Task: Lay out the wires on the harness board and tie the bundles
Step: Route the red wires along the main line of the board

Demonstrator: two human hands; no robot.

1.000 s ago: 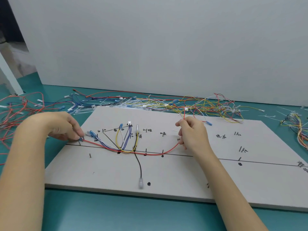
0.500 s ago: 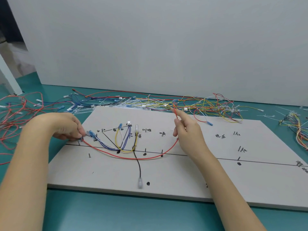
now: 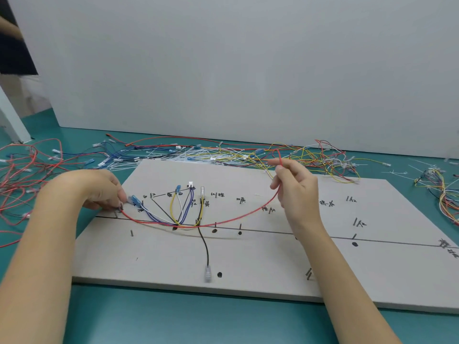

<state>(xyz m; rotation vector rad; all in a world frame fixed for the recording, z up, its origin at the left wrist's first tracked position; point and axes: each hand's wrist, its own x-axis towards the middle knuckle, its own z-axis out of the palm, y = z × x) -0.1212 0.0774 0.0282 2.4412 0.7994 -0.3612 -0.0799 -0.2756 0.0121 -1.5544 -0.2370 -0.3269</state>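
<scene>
We hold a red wire [image 3: 238, 218] that sags in a long arc over the middle of the harness board [image 3: 248, 264]. Its left end sits at the pins near the board's left edge, where our left hand [image 3: 99, 192] pinches it with curled fingertips, a blue-sleeved terminal [image 3: 135, 199] just beside them. Its right part rises off the board to our right hand [image 3: 296, 187], whose thumb and forefinger pinch it, the tail of the wire curling on above the fingers. Both grips are thus clenched on the red wire.

Under the arc's low point, wires already laid on the board fan out: a yellow loop [image 3: 172, 209], purple and white strands [image 3: 185, 209], and a black wire [image 3: 205, 247] that runs toward the near edge and ends in a clear terminal [image 3: 208, 273]. A black line [image 3: 323, 236] is drawn across the board from left to right, with short pins, black dots and handwritten marks along it.

The board lies flat on a teal desk [image 3: 173, 319]. Beyond its far edge lies a tangle of loose wires [image 3: 285, 157], red, yellow, blue and white, with white cable ties [image 3: 164, 158] among them. More red wires [image 3: 22, 175] sprawl on the desk at the left, and another mixed bunch [image 3: 442, 192] lies at the far right. A plain white panel [image 3: 248, 70] stands behind it all.
</scene>
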